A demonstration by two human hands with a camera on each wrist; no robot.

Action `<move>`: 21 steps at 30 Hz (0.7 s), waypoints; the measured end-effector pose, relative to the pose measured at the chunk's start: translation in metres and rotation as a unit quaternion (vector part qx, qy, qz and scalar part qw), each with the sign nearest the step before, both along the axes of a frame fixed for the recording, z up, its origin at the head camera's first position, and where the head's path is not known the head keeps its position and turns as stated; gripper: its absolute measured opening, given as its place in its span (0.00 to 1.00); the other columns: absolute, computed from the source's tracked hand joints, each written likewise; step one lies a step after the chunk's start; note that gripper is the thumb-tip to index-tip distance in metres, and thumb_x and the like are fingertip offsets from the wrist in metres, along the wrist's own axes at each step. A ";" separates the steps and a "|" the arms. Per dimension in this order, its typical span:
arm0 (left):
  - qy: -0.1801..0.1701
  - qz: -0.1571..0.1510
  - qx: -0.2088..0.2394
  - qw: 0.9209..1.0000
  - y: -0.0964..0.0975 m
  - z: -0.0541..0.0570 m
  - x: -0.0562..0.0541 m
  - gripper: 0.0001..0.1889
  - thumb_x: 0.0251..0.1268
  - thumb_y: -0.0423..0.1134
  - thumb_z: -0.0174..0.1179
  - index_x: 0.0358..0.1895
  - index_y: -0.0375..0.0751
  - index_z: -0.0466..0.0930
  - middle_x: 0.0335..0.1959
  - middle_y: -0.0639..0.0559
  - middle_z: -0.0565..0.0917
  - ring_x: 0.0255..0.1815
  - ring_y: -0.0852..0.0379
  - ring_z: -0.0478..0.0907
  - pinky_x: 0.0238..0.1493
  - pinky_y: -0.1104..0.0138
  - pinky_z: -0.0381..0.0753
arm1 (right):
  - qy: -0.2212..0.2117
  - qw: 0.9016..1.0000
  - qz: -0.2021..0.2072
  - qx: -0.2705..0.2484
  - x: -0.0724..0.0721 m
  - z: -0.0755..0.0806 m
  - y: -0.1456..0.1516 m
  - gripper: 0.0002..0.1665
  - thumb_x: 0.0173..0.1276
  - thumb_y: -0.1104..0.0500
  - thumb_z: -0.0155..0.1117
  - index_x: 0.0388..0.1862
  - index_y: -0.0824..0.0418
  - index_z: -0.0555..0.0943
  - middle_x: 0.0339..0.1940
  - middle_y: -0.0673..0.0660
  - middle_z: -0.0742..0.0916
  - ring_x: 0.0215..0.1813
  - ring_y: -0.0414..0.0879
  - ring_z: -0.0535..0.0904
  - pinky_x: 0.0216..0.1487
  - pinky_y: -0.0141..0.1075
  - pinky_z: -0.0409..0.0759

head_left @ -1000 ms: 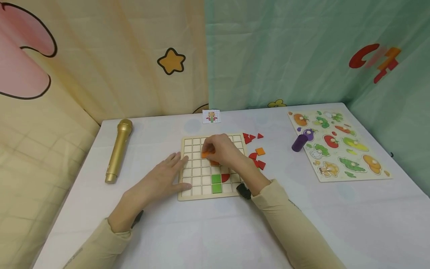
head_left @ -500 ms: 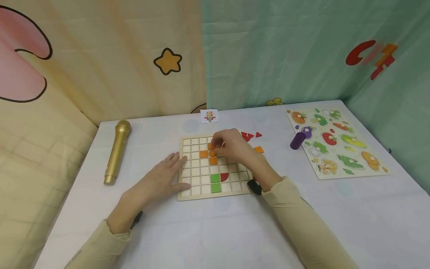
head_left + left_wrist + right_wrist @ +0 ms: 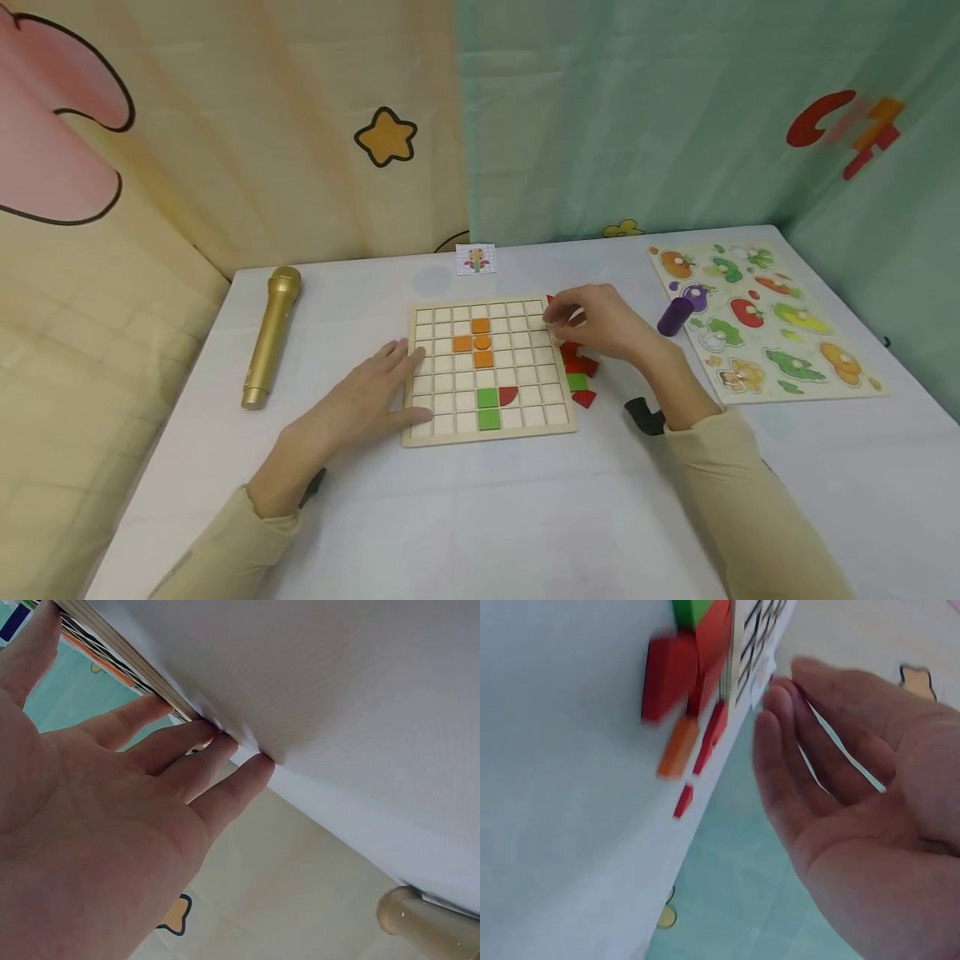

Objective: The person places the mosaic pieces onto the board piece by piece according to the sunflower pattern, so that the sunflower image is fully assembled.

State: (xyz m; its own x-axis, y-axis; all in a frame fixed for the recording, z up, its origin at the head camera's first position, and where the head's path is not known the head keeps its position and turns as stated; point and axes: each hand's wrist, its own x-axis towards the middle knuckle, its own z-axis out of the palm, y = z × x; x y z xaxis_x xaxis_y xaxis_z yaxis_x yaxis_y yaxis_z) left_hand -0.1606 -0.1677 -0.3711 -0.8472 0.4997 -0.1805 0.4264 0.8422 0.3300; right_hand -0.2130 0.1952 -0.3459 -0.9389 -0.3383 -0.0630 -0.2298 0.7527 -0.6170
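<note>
A wooden grid board (image 3: 450, 440) lies on the table with colored pieces in its cells. An orange disc (image 3: 482, 342) sits among three orange squares: one above (image 3: 480, 326), one left, one below. Lower down are two green squares (image 3: 488, 408) and a red quarter-circle piece (image 3: 508, 396). My left hand (image 3: 363, 400) rests spread at the board's left edge, fingertips touching its side in the left wrist view. Over the board's right edge hovers my right hand (image 3: 603, 321), fingers loosely bent with nothing visible between them. Loose red pieces (image 3: 667, 675) and an orange square (image 3: 679, 748) lie near it.
A small pattern card (image 3: 476, 259) lies behind the board. At left is a gold microphone (image 3: 272, 337). To the right, a purple cylinder (image 3: 675, 317) stands beside a vegetable puzzle board (image 3: 787, 367). A loose green piece (image 3: 577, 382) lies by the grid's right edge.
My right hand let go of an orange square on the board, worked at the top orange square, then moved right to above the loose pieces. My left hand has stayed put.
</note>
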 end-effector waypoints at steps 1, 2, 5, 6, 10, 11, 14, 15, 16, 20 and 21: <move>0.000 -0.001 0.000 1.000 0.001 0.000 0.000 0.49 0.71 0.61 0.65 0.84 0.38 0.56 0.86 0.32 0.52 0.86 0.31 0.48 0.82 0.37 0.56 | -0.006 1.000 -0.001 -0.001 0.000 0.000 0.007 0.14 0.71 0.64 0.71 0.55 0.60 0.88 0.49 0.56 0.89 0.54 0.52 0.84 0.58 0.48 0.88; 0.000 0.000 0.000 1.000 0.002 0.000 -0.001 0.49 0.71 0.61 0.66 0.84 0.38 0.56 0.86 0.32 0.52 0.86 0.31 0.48 0.82 0.36 0.56 | -0.012 1.000 -0.003 0.000 0.000 0.000 0.013 0.15 0.71 0.65 0.71 0.55 0.61 0.87 0.50 0.57 0.89 0.55 0.53 0.84 0.58 0.49 0.88; -0.003 0.002 -0.003 1.000 0.004 0.001 -0.001 0.49 0.71 0.61 0.66 0.84 0.37 0.56 0.86 0.32 0.52 0.86 0.31 0.48 0.82 0.36 0.56 | -0.018 1.000 -0.005 0.009 -0.001 0.001 0.028 0.17 0.69 0.64 0.74 0.56 0.61 0.87 0.51 0.58 0.89 0.55 0.54 0.84 0.59 0.50 0.87; -0.004 0.003 -0.004 1.000 0.004 0.001 -0.001 0.49 0.71 0.61 0.66 0.84 0.37 0.56 0.86 0.32 0.52 0.86 0.31 0.48 0.82 0.36 0.56 | -0.018 1.000 -0.004 0.014 -0.001 0.001 0.032 0.18 0.68 0.64 0.75 0.56 0.61 0.87 0.51 0.58 0.90 0.55 0.54 0.84 0.59 0.50 0.87; -0.007 0.003 -0.006 1.000 0.005 0.003 0.000 0.49 0.71 0.60 0.66 0.84 0.37 0.56 0.86 0.32 0.52 0.86 0.31 0.48 0.82 0.37 0.55 | -0.029 0.999 0.003 0.024 -0.001 0.001 0.042 0.18 0.67 0.64 0.77 0.55 0.62 0.88 0.51 0.58 0.90 0.55 0.54 0.84 0.62 0.53 0.86; -0.007 0.003 -0.006 1.000 0.005 0.004 0.000 0.49 0.71 0.60 0.66 0.84 0.37 0.56 0.86 0.32 0.52 0.86 0.31 0.48 0.82 0.37 0.55 | -0.032 0.999 0.006 0.022 -0.002 0.001 0.044 0.17 0.67 0.65 0.76 0.54 0.62 0.88 0.51 0.58 0.90 0.55 0.54 0.84 0.63 0.53 0.86; -0.007 0.003 -0.005 1.000 0.004 0.005 0.001 0.48 0.72 0.60 0.66 0.84 0.37 0.56 0.86 0.31 0.51 0.86 0.31 0.47 0.82 0.36 0.55 | -0.040 0.999 0.009 0.017 -0.003 -0.001 0.047 0.16 0.67 0.68 0.75 0.53 0.61 0.88 0.51 0.58 0.90 0.56 0.54 0.84 0.64 0.54 0.85; -0.007 0.003 -0.004 1.000 0.004 0.005 0.001 0.48 0.72 0.60 0.66 0.84 0.37 0.56 0.86 0.31 0.51 0.86 0.30 0.47 0.82 0.36 0.55 | -0.041 0.999 0.010 0.016 -0.004 -0.002 0.048 0.16 0.66 0.69 0.74 0.53 0.61 0.89 0.50 0.58 0.90 0.55 0.54 0.84 0.64 0.54 0.85; -0.006 0.002 -0.003 1.000 0.004 0.005 0.001 0.48 0.72 0.59 0.66 0.84 0.37 0.56 0.85 0.31 0.51 0.86 0.30 0.48 0.82 0.36 0.55 | -0.039 0.999 0.012 0.018 -0.004 -0.004 0.048 0.16 0.66 0.69 0.74 0.52 0.61 0.89 0.50 0.58 0.90 0.55 0.54 0.84 0.64 0.54 0.85; -0.004 -0.001 0.000 1.000 0.003 0.005 0.000 0.48 0.71 0.59 0.66 0.84 0.37 0.57 0.85 0.30 0.52 0.86 0.30 0.48 0.82 0.36 0.55 | -0.024 0.999 0.014 0.026 -0.007 -0.011 0.047 0.14 0.65 0.71 0.73 0.49 0.61 0.89 0.48 0.58 0.89 0.52 0.53 0.82 0.62 0.52 0.85; -0.003 -0.001 0.000 1.000 0.003 0.004 0.000 0.48 0.71 0.59 0.67 0.84 0.37 0.57 0.85 0.30 0.52 0.86 0.30 0.48 0.82 0.36 0.55 | -0.018 0.999 0.012 0.029 -0.008 -0.012 0.047 0.14 0.65 0.71 0.74 0.48 0.61 0.89 0.47 0.58 0.89 0.51 0.53 0.82 0.61 0.52 0.85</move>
State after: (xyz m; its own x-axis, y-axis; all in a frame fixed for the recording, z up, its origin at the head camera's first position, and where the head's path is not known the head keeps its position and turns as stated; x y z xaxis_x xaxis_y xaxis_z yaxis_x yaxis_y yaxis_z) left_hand -0.1602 -0.1651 -0.3668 -0.8445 0.5022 -0.1861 0.4265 0.8408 0.3333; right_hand -0.2206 0.2421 -0.3579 -0.9275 -0.3551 -0.1173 -0.2258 0.7818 -0.5812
